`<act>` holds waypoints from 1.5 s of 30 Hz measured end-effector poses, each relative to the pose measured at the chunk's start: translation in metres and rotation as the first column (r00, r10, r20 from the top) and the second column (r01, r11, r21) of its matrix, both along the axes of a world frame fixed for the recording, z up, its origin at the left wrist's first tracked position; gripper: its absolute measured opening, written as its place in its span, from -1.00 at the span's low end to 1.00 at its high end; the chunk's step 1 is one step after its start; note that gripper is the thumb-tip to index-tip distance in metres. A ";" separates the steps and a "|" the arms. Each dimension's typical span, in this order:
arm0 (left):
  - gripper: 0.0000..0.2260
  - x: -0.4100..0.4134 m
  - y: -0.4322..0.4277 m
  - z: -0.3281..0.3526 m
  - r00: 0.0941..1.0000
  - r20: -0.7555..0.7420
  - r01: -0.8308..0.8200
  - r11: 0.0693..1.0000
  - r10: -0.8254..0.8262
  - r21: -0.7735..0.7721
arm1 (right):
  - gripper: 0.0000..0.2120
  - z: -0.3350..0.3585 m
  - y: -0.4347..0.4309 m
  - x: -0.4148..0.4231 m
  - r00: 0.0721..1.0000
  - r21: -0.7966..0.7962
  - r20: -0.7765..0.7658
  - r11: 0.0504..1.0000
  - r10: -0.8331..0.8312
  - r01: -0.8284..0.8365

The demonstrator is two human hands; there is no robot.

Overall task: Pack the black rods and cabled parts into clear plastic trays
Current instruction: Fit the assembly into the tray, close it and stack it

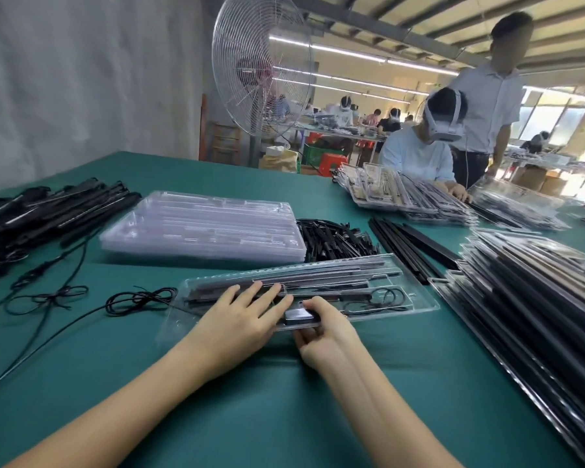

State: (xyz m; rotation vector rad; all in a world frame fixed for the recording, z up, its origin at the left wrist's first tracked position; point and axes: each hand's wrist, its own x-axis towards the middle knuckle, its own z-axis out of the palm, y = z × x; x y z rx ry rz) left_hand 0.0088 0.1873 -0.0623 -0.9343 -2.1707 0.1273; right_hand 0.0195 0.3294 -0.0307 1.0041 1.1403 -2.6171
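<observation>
Two bare forearms reach in over the green tabletop (pixel 284 417). The left grip (pixel 247 315) lies flat with fingers straight, pressing on the clear tray (pixel 419 307) in front. The right grip (pixel 321 329) curls round a small dark block (pixel 298 315) at the tray's near edge, thumb on top. Black rods (pixel 318 278) lie lengthwise in the tray, with a coiled cable (pixel 390 297) in its right pocket. Behind it sits a stack of empty trays (pixel 200 228), filled trays (pixel 537 298) are piled at right, and cabled parts (pixel 48 211) are heaped far left.
</observation>
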 end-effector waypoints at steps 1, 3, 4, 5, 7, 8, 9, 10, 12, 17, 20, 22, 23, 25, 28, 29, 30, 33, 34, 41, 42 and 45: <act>-0.70 0.002 0.000 0.005 0.999 -0.004 0.034 0.999 -0.034 0.018 | -0.84 0.001 0.000 -0.001 1.000 -0.010 0.012 1.000 -0.027 0.027; -0.72 0.012 0.001 0.015 0.991 0.030 0.127 0.988 -0.130 0.091 | -0.82 0.000 -0.001 -0.003 0.998 -0.046 0.021 0.997 -0.053 0.054; -0.77 0.020 0.003 0.020 0.978 0.072 0.182 0.969 -0.196 0.166 | -0.83 -0.001 -0.001 -0.004 0.999 -0.080 0.017 0.996 -0.045 0.047; -0.79 0.031 0.007 0.025 0.950 0.161 0.217 0.934 -0.269 0.284 | -0.86 -0.002 0.001 -0.005 0.999 -0.118 0.006 0.992 -0.035 0.035; -0.62 0.050 0.018 0.028 0.801 0.471 0.045 0.822 -0.369 0.568 | -0.84 -0.002 0.005 -0.007 1.000 -0.149 -0.013 0.989 -0.007 0.005; -0.56 0.059 0.024 0.026 0.671 0.638 -0.118 0.795 -0.378 0.595 | -0.79 0.000 0.008 -0.007 1.000 -0.136 -0.006 0.991 0.002 -0.003; -0.53 0.064 0.029 0.022 0.576 0.746 -0.242 0.802 -0.334 0.546 | -0.75 0.002 0.011 -0.007 1.000 -0.119 0.001 0.993 0.003 -0.003; -0.53 0.064 0.032 0.016 0.529 0.806 -0.325 0.814 -0.267 0.482 | -0.73 0.004 0.014 -0.006 1.000 -0.121 -0.004 0.993 0.000 0.000; -0.59 0.060 0.035 0.013 0.469 0.838 -0.446 0.745 -0.277 0.496 | -0.73 0.007 0.019 -0.005 1.000 -0.183 -0.021 0.983 -0.023 0.019; -0.84 0.034 0.058 0.013 0.326 0.474 -0.773 0.058 -0.818 0.632 | -0.76 0.008 0.017 -0.003 0.993 -0.199 -0.085 0.978 -0.080 0.062; -0.91 0.024 0.082 0.018 0.455 0.225 -0.815 -0.300 -0.862 0.496 | -0.88 0.001 0.007 -0.002 0.994 -0.159 -0.068 0.985 -0.079 0.068; -0.91 0.019 0.097 0.025 0.508 0.170 -0.837 -0.436 -0.845 0.330 | -0.90 -0.004 0.004 -0.001 0.990 -0.149 -0.079 0.983 -0.117 0.104; -0.91 0.017 0.102 0.026 0.511 0.167 -0.845 -0.458 -0.843 0.275 | -0.91 -0.007 0.003 -0.002 0.987 -0.140 -0.093 0.983 -0.131 0.117; -0.90 0.013 0.108 0.026 0.485 0.177 -0.866 -0.442 -0.856 0.236 | -0.89 -0.007 0.004 -0.003 0.984 -0.124 -0.121 0.985 -0.133 0.118; -0.93 0.008 0.107 0.025 0.462 0.143 -0.874 -0.421 -0.875 0.244 | -0.86 -0.007 0.004 -0.003 0.979 -0.135 -0.159 0.985 -0.127 0.106; -0.94 0.006 0.105 0.025 0.463 0.130 -0.871 -0.423 -0.877 0.249 | -0.86 -0.008 0.003 -0.004 0.977 -0.140 -0.168 0.985 -0.128 0.105; -0.95 0.005 0.104 0.024 0.462 0.122 -0.870 -0.423 -0.878 0.252 | -0.87 -0.008 0.003 -0.004 0.977 -0.140 -0.173 0.985 -0.128 0.104; -0.95 0.001 0.103 0.023 0.440 0.119 -0.879 -0.400 -0.890 0.258 | -0.92 -0.010 0.004 -0.004 0.977 -0.157 -0.175 0.983 -0.120 0.093; -0.95 0.000 0.104 0.022 0.433 0.120 -0.883 -0.393 -0.893 0.257 | -0.92 -0.011 0.004 -0.004 0.977 -0.164 -0.179 0.983 -0.116 0.086; -0.89 0.002 0.102 0.020 0.440 0.129 -0.882 -0.400 -0.889 0.248 | -0.92 -0.012 0.006 -0.005 0.979 -0.136 -0.183 0.988 -0.095 0.071; -0.90 0.002 0.102 0.021 0.435 0.138 -0.885 -0.394 -0.890 0.248 | -0.93 -0.012 0.006 -0.004 0.978 -0.118 -0.171 0.988 -0.117 0.098; -0.89 0.003 0.102 0.022 0.440 0.148 -0.886 -0.401 -0.886 0.235 | -0.92 -0.013 0.006 -0.005 0.978 -0.107 -0.156 0.987 -0.139 0.123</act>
